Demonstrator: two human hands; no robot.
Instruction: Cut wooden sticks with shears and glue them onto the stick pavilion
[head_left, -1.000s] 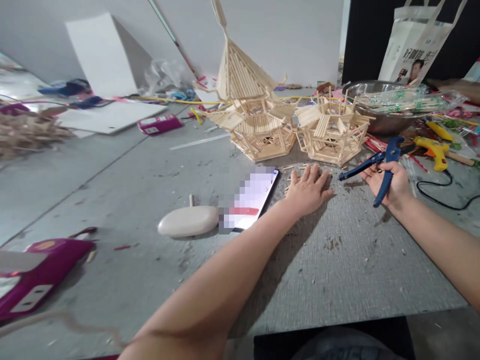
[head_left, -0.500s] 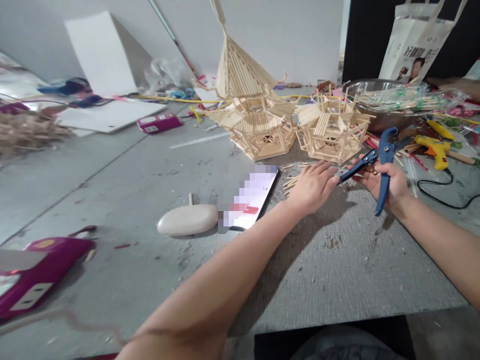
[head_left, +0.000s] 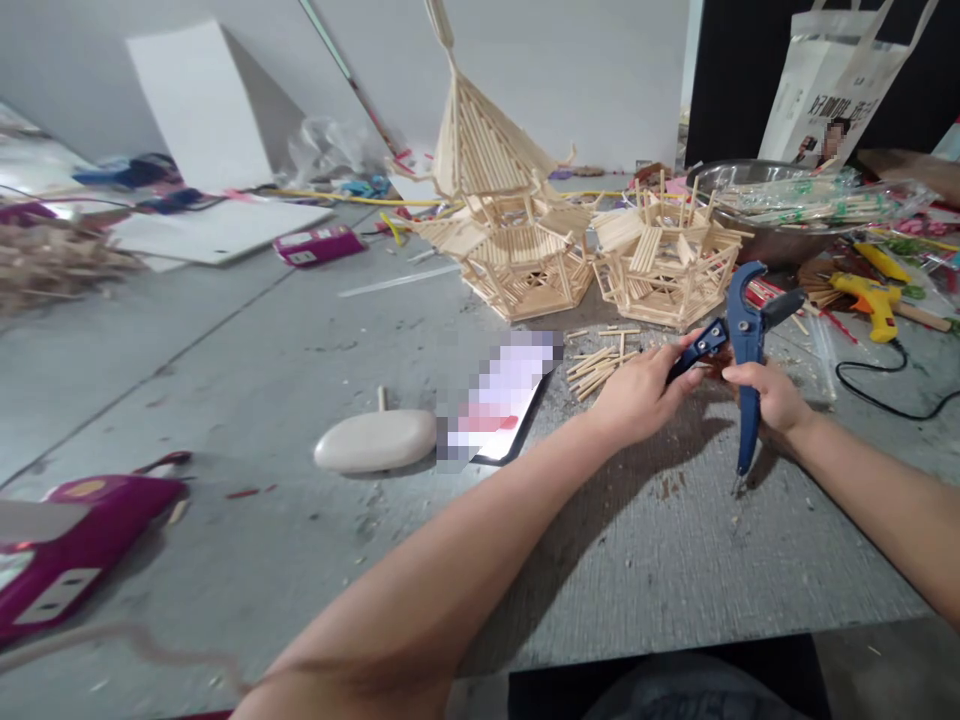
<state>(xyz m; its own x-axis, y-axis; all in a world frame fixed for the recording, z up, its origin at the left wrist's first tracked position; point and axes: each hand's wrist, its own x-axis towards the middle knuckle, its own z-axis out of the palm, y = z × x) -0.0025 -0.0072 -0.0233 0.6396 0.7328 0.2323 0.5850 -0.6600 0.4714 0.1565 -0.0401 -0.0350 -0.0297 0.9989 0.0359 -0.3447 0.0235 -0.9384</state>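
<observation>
Now sliding left hand (head_left: pixel 639 395) rightward, away from the short sticks (head_left: pixel 592 374), to pinch one side of the blue cutter (head_left: pixel 748 345) right of centre in the frame, gripping the other with right hand (head_left: pixel 781 400): hold both steady, clear of the hooked head (head_left: pixel 736 295).

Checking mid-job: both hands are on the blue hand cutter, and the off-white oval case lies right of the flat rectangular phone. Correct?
Not quite: the off-white oval case lies left of the flat rectangular phone, as the head view shows. The left hand and right hand are indeed both on the blue hand cutter.
</observation>
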